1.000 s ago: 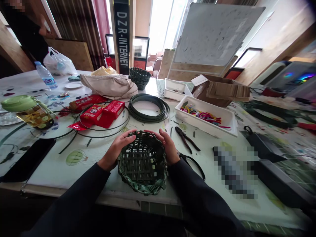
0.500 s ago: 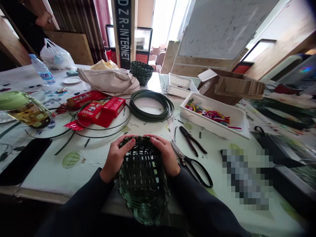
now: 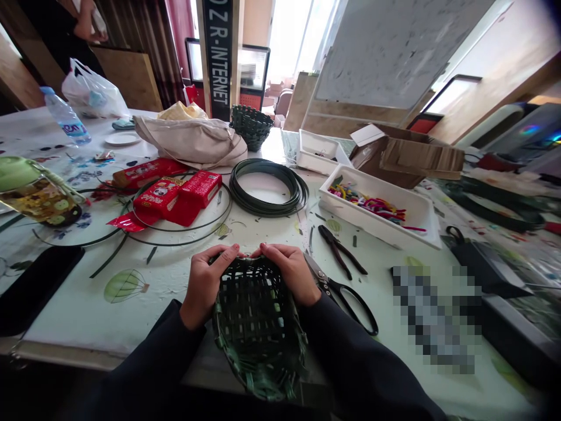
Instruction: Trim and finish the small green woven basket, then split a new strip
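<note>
Left hand (image 3: 205,285) curled shut on the far rim of the green woven basket (image 3: 258,327) at 11 o'clock; right hand (image 3: 293,273) gripping likewise at 1 o'clock. Basket tilted, at near edge of table (image 3: 166,275). Scissors (image 3: 346,295) just beside at 3 o'clock. Pliers (image 3: 339,251) at 2 o'clock.

Two woven green baskets: the near basket (image 3: 258,327) in front of the coil of green strip (image 3: 267,187), the far basket (image 3: 250,126) behind it. Two white trays right of the coil: the large tray (image 3: 377,225) and the small tray (image 3: 318,168). Three red snack packs (image 3: 160,199) left of it. One pair of scissors (image 3: 346,295) and one pair of pliers (image 3: 339,248) to its front right. One water bottle (image 3: 65,123) far left.
</note>
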The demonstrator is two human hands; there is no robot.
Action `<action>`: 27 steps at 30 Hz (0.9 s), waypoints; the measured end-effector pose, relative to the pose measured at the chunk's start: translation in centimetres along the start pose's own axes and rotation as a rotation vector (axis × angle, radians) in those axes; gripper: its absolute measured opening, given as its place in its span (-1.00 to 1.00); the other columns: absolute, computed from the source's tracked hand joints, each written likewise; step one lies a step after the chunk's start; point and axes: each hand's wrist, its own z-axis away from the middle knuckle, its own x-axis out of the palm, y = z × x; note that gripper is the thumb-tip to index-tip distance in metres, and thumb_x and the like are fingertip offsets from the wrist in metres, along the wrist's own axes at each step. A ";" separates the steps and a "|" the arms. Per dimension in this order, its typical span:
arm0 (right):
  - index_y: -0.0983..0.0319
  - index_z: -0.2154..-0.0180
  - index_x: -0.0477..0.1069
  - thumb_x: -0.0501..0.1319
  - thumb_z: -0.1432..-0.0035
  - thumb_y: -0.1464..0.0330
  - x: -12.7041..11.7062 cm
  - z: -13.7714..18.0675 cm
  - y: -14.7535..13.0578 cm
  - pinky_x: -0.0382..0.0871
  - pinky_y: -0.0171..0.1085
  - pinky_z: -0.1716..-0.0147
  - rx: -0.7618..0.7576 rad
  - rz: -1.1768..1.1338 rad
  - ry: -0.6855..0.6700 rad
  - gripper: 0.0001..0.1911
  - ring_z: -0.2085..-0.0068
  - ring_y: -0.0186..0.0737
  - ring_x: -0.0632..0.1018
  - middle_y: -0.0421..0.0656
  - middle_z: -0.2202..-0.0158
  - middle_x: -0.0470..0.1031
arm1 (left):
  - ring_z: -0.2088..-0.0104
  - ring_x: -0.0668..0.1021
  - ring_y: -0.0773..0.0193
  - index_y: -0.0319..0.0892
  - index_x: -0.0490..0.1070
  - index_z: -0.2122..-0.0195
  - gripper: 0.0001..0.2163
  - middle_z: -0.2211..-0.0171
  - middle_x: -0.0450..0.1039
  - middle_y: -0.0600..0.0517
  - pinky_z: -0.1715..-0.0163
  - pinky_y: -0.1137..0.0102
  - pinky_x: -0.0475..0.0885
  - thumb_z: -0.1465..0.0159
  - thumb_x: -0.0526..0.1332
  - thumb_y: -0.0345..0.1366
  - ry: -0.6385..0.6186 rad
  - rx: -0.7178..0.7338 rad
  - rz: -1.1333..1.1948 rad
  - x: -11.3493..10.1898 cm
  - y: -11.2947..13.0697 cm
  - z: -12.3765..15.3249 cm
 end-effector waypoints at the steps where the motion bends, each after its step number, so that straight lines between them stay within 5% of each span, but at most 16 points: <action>1: 0.25 0.45 0.60 0.28 -0.01 0.12 0.0 -0.1 0.0 0.26 -0.27 0.39 0.001 0.000 0.000 -0.68 0.52 -0.31 0.41 -0.22 0.56 0.51 | 0.50 0.48 0.29 -0.25 0.53 0.47 -0.73 0.56 0.48 0.03 0.42 0.41 0.33 -0.10 0.30 -0.10 0.005 0.000 -0.002 0.0 0.0 0.0; 7: 0.24 0.32 0.61 0.33 0.03 0.15 -0.4 -0.5 -0.2 0.33 -0.22 0.23 0.023 -0.101 0.011 -0.69 0.37 -0.19 0.54 -0.18 0.44 0.61 | 0.18 0.55 0.12 -0.27 0.57 0.27 -0.75 0.28 0.58 -0.06 0.15 0.36 0.38 -0.14 0.26 -0.20 -0.094 0.049 0.119 -0.3 0.0 -0.4; 13: 0.24 0.17 0.57 0.18 -0.13 0.10 -1.6 -0.1 -0.2 0.38 -0.15 0.11 0.104 -0.211 -0.089 -0.60 0.25 -0.11 0.59 -0.10 0.28 0.64 | -0.08 0.44 0.10 -0.20 0.44 -0.01 -0.56 -0.07 0.43 -0.06 -0.10 0.29 0.27 -0.25 0.09 -0.03 -0.184 -0.203 0.377 -0.9 1.1 0.3; 19: 0.25 0.14 0.55 0.20 -0.14 0.18 -1.7 0.9 -0.3 0.42 -0.21 0.21 0.127 -0.247 -0.082 -0.65 0.26 -0.13 0.60 -0.11 0.27 0.64 | -0.17 0.34 0.06 -0.24 0.44 -0.02 -0.59 -0.12 0.38 -0.09 -0.17 0.31 0.17 -0.20 0.19 -0.13 -0.123 0.169 0.162 -0.9 0.4 2.8; 27: 0.20 0.22 0.59 0.27 -0.01 0.27 -1.3 0.4 -0.1 0.37 -0.17 0.09 0.101 -0.208 -0.078 -0.73 0.23 -0.13 0.58 -0.15 0.28 0.64 | -0.07 0.45 0.06 -0.24 0.46 0.00 -0.63 0.00 0.48 -0.09 -0.12 0.29 0.23 -0.17 0.17 -0.27 -0.140 0.189 0.158 -0.7 -0.6 2.4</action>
